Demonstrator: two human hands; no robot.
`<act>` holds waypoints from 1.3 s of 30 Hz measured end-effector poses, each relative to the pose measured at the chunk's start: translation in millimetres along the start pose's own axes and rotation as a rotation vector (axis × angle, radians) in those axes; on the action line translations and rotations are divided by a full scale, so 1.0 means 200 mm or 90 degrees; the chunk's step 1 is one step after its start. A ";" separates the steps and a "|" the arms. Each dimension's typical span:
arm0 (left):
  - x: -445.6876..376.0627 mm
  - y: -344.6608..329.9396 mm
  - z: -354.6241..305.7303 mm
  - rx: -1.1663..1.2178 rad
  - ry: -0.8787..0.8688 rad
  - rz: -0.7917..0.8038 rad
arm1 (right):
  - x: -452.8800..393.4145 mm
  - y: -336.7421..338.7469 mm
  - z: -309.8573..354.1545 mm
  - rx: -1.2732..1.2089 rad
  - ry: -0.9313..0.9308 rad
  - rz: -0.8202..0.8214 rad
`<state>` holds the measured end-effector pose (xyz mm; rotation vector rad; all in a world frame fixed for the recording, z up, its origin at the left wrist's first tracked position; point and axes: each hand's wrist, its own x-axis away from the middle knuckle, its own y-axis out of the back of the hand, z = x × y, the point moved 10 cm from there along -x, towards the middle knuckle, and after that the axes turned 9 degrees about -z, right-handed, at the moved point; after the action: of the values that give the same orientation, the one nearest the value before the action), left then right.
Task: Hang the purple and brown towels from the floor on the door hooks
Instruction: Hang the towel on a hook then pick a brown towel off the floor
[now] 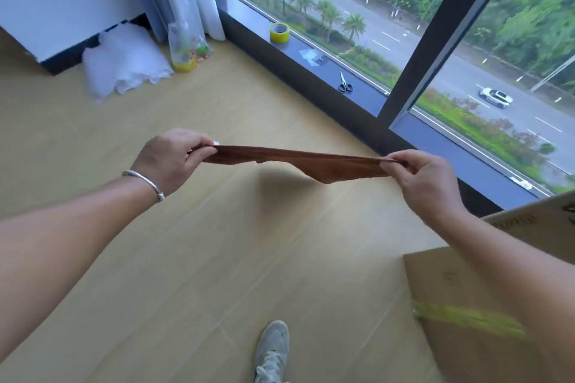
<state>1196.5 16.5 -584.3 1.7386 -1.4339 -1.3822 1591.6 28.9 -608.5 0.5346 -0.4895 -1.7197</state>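
- The left hand [169, 158] pinches one end of the brown towel [298, 162], fingers curled tight on the cloth.
- The right hand [424, 179] grips the other end the same way.
- The towel is stretched taut between them in the air above the wooden floor [186, 258], sagging slightly near the right hand.
- A silver bracelet [144, 183] circles the left wrist.
- Cardboard boxes [466, 305] stand at lower right.
- Scissors [344, 84] and a yellow tape roll [279, 32] lie on the window sill [311, 50].

I am holding both bare forearms out ahead, my left hand [174, 158] and my right hand [420, 176] each pinching one end of the thin brown cloth towel [298, 162], stretching it level between them.
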 end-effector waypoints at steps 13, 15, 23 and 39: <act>1.61 -0.56 -0.12 0.025 0.092 0.374 | 1.30 -0.27 -0.93 0.249 -0.050 0.294; 1.85 -0.68 -0.10 0.032 0.107 0.426 | 1.48 -0.31 -1.08 0.272 -0.070 0.331; 2.26 -1.08 0.12 0.030 0.178 0.440 | 1.73 -0.56 -1.47 0.332 -0.128 0.356; 1.62 -2.33 0.99 -0.038 0.186 0.263 | 0.59 -1.53 -2.26 0.186 -0.184 0.037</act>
<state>1191.8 -85.8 -1176.8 1.4303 -1.4636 -0.9043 1596.6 -41.6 -1162.8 0.4734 -0.9643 -1.6872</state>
